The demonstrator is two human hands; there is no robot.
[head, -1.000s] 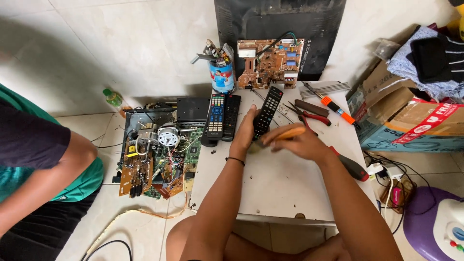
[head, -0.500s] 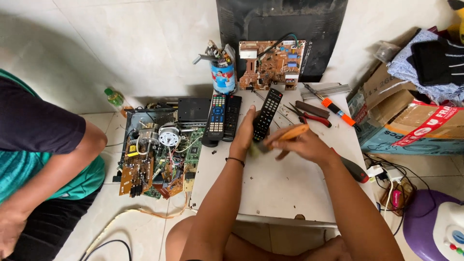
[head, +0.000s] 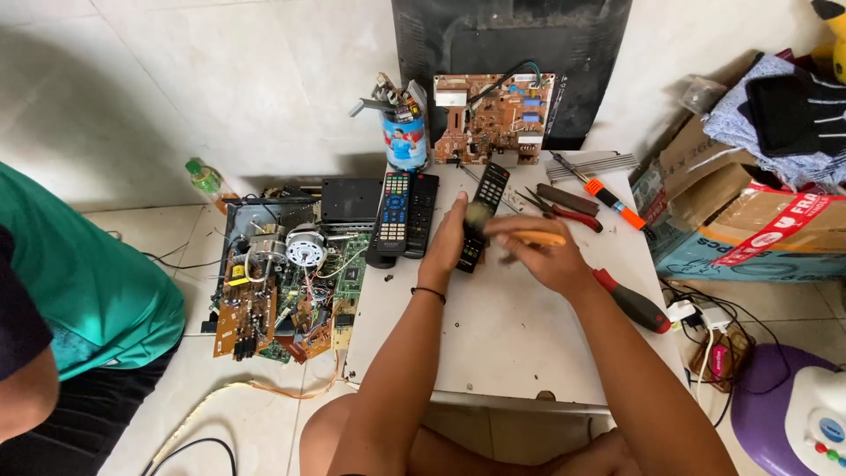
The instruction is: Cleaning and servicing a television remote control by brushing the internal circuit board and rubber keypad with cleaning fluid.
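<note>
My left hand [head: 447,242] rests on the white table [head: 511,326], fingers against the left side of a black remote control [head: 483,216] that lies tilted on the tabletop. My right hand [head: 539,256] is closed around an orange-handled brush [head: 538,238], whose bristle end is over the remote's middle. Two more black remotes [head: 404,211] lie side by side just left of my left hand.
A person in a green shirt [head: 79,282] sits at the left. An opened circuit board chassis [head: 286,282] lies on the floor. A can of tools [head: 404,132], a brown circuit board [head: 493,119], pliers [head: 564,210], screwdrivers [head: 630,300] and cardboard boxes [head: 749,220] surround the table.
My right hand has moved the brush slightly left over the remote. The person at the left has drawn the arm back out of view.
</note>
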